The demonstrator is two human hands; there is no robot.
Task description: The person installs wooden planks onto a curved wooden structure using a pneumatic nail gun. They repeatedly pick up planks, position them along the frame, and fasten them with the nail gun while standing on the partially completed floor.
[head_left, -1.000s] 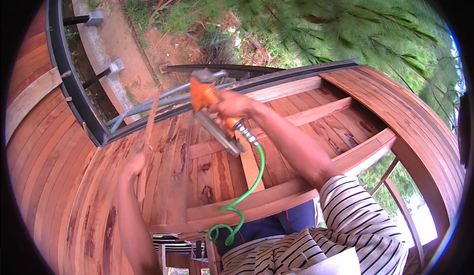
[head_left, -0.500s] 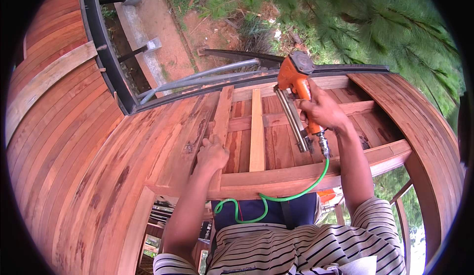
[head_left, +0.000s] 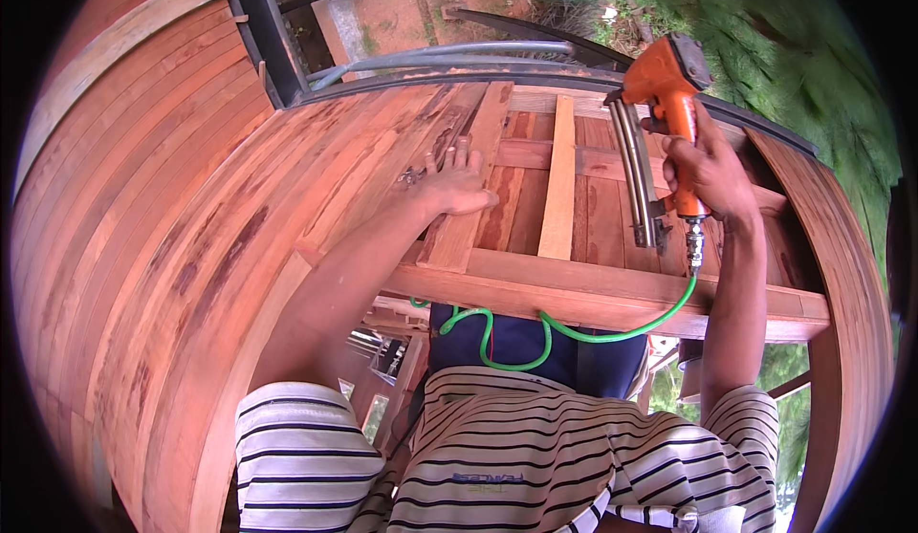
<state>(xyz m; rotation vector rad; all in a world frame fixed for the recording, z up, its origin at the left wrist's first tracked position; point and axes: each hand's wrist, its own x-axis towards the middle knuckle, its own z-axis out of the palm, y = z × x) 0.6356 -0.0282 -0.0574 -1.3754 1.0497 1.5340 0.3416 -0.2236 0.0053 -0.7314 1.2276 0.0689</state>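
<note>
My left hand (head_left: pixel 454 187) lies with spread fingers across a reddish wooden plank (head_left: pixel 453 242) and the boards at its left. This plank runs from the far edge of the frame to the near rail. In my right hand (head_left: pixel 712 172) is an orange nail gun (head_left: pixel 658 70), gripped by its handle, with its long metal magazine hanging down toward me. The gun is held over the open part of the frame; I cannot tell whether its nose touches anything. From the handle's metal fitting a green air hose (head_left: pixel 660 321) loops down past the near rail (head_left: pixel 574 280).
A paler narrow strip (head_left: pixel 559 174) crosses the open frame. Fitted boards (head_left: pixel 220 217) cover the left side; more planks (head_left: pixel 822 237) stand at the right. Beyond the dark metal edge are grey pipes (head_left: pixel 449 50), bare ground lower down and green branches (head_left: pixel 784 45).
My left hand has gone from curled fingers to a flat, spread palm, farther along the plank. The whole view has shifted, and the nail gun stays in my right hand over the frame.
</note>
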